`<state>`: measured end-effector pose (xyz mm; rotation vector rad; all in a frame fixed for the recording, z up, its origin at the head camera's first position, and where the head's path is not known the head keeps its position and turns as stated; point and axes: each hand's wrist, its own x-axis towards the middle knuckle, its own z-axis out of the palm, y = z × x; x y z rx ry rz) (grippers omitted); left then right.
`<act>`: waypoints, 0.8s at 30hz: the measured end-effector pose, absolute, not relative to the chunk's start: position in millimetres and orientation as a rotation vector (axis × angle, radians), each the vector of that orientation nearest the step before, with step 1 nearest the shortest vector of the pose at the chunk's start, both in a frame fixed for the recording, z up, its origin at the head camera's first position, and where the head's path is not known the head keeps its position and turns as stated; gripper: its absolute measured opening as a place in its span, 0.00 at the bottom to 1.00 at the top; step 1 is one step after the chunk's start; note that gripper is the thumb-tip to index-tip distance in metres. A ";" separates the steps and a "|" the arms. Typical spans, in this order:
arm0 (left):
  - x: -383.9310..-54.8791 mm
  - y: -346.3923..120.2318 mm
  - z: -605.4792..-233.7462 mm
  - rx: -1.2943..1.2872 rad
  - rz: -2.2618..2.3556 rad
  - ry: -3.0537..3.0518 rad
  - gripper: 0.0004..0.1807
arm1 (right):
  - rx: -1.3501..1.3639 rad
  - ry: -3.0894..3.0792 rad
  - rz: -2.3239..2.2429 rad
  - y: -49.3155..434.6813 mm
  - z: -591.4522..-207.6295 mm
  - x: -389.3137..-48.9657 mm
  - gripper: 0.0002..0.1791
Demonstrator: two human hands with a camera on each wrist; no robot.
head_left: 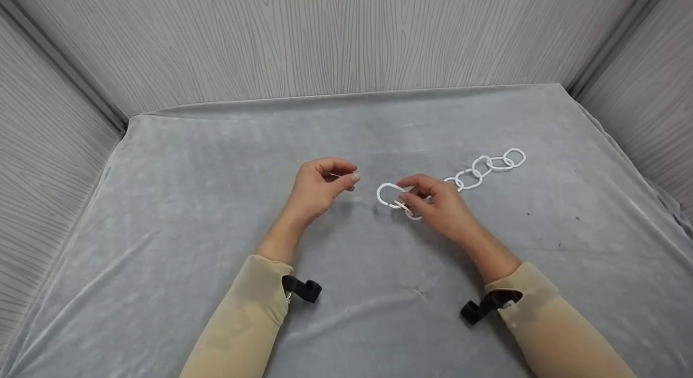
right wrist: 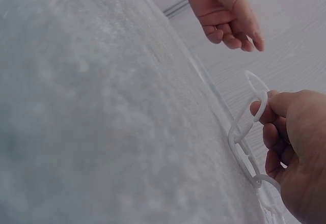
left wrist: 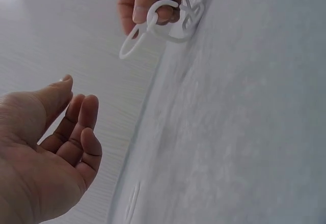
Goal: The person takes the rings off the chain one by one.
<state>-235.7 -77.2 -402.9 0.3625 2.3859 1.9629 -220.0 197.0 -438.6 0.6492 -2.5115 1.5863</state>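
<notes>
A white plastic chain [head_left: 479, 181] of open-looking links lies across the grey cloth, running up to the right from my right hand [head_left: 438, 204]. That hand pinches it near its left end between thumb and fingers. An end link [head_left: 379, 194] sticks out to the left of the fingertips, and a small gap shows in its lower edge. In the right wrist view more of the chain [right wrist: 232, 135] hangs below the pinch. My left hand [head_left: 319, 188] hovers to the left of the end link, apart from it, its fingers loosely bent with nothing between them.
Grey cloth [head_left: 216, 204] with folds covers the table. Pale wood-grain panels [head_left: 335, 42] rise behind it and on both sides. A few dark specks [head_left: 577, 218] dot the cloth at right. Black camera mounts [head_left: 308, 290] sit at both wrists.
</notes>
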 end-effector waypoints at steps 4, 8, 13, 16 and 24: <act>-229.0 -68.8 -401.7 0.400 1.964 2.349 0.08 | 0.656 -2.517 1.575 197.2 -438.1 -220.3 0.10; -224.5 -62.1 -404.1 0.423 1.976 2.327 0.09 | 0.674 -2.512 1.564 197.3 -437.2 -219.9 0.10; -221.6 -56.8 -410.9 0.424 1.998 2.310 0.10 | 0.681 -2.516 1.547 197.6 -437.1 -220.6 0.10; -221.3 -54.3 -415.2 0.426 2.005 2.303 0.10 | 0.679 -2.525 1.536 197.9 -437.9 -221.0 0.10; -223.8 -48.2 -425.3 0.451 2.033 2.293 0.12 | 0.692 -2.535 1.538 198.8 -437.9 -220.6 0.11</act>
